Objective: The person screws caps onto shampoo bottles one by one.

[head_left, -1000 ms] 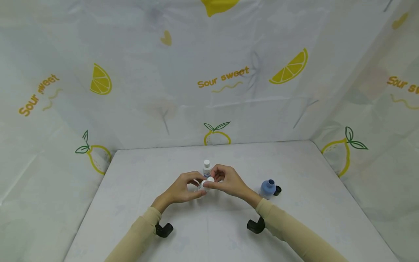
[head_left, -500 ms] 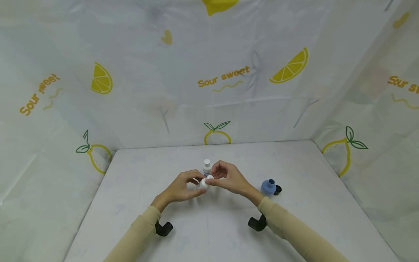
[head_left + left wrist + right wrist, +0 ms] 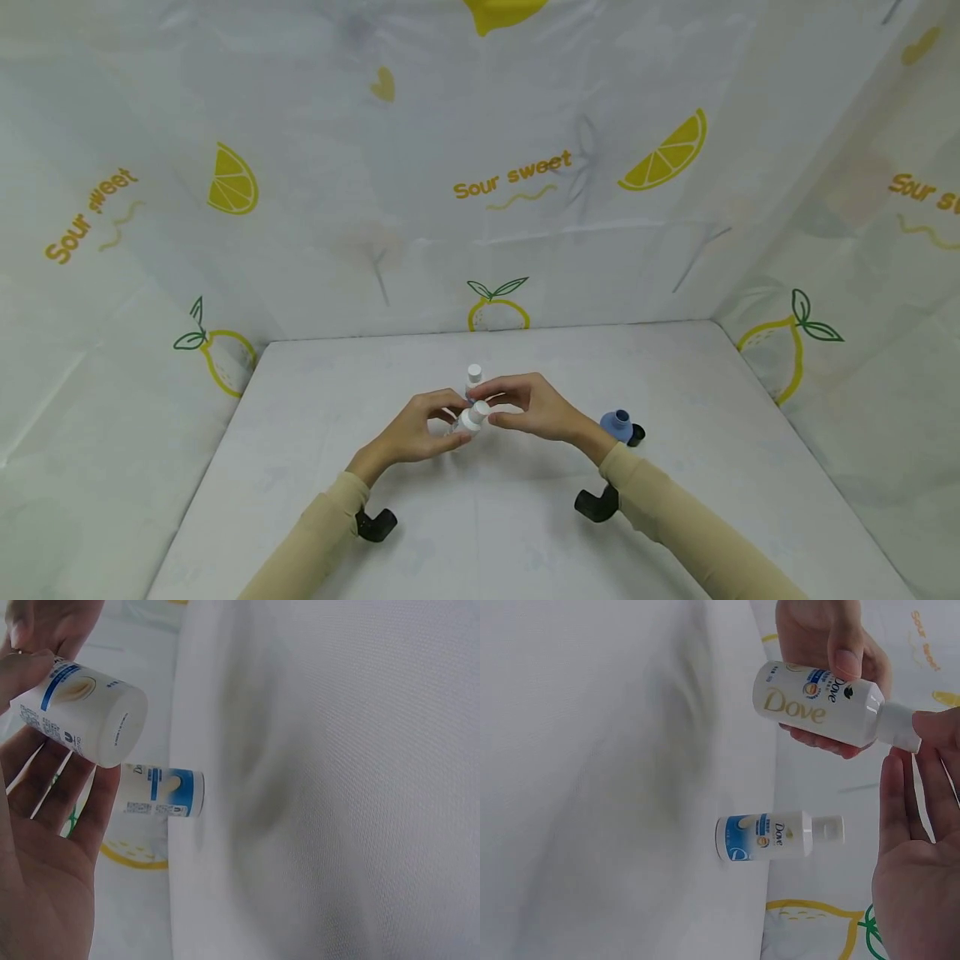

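My left hand [image 3: 422, 429] grips a white Dove bottle [image 3: 817, 705] by its body, thumb on one side and fingers on the other. The bottle is tilted and held up off the table. Its white cap [image 3: 478, 408] points toward my right hand [image 3: 536, 407], whose thumb and fingertips pinch around the cap. Behind the hands, a second Dove bottle [image 3: 769, 836], white with a blue lower part and a white cap, stands upright on the table. In the head view the right fingers partly cover it.
A blue bottle [image 3: 617, 425] with an uncovered mouth stands to the right, a small black cap [image 3: 637, 435] beside it. The white table [image 3: 480, 525] meets a lemon-printed curtain [image 3: 480, 242] at the back. Black wrist-camera mounts [image 3: 377, 526] stick out below the forearms.
My right fingers have swung left across the cap while the thumb shifted right, showing more of the cap. The right forearm moved slightly right; the left hand stays with its bottle.
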Motion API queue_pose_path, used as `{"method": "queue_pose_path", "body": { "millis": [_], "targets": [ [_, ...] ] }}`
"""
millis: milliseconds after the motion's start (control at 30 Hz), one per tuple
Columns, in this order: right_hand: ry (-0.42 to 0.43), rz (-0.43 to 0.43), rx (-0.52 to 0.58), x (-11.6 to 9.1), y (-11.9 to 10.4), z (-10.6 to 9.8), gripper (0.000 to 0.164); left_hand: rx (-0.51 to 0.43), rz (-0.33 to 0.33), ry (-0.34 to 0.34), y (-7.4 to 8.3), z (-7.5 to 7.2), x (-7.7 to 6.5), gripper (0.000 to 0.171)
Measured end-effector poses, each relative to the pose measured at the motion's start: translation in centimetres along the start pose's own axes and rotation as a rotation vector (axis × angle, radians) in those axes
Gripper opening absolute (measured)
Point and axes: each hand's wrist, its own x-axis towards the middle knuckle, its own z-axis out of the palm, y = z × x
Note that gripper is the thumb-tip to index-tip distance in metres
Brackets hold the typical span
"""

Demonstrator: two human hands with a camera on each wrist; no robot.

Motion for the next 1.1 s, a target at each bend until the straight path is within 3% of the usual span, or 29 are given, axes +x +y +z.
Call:
{"method": "queue_pose_path", "body": {
  "millis": [333,1100],
  "targets": [
    [0.014,-0.006,0.035,0.1,0.2,0.1,0.033,-0.004,-0.002,-0.006,0.3,0.0,0.1,0.032],
    [0.174,0.091,-0.025,0.4,0.0,1.2,0.026,0.014,-0.005,0.007,0.3,0.2,0.2,0.032]
  ]
}}
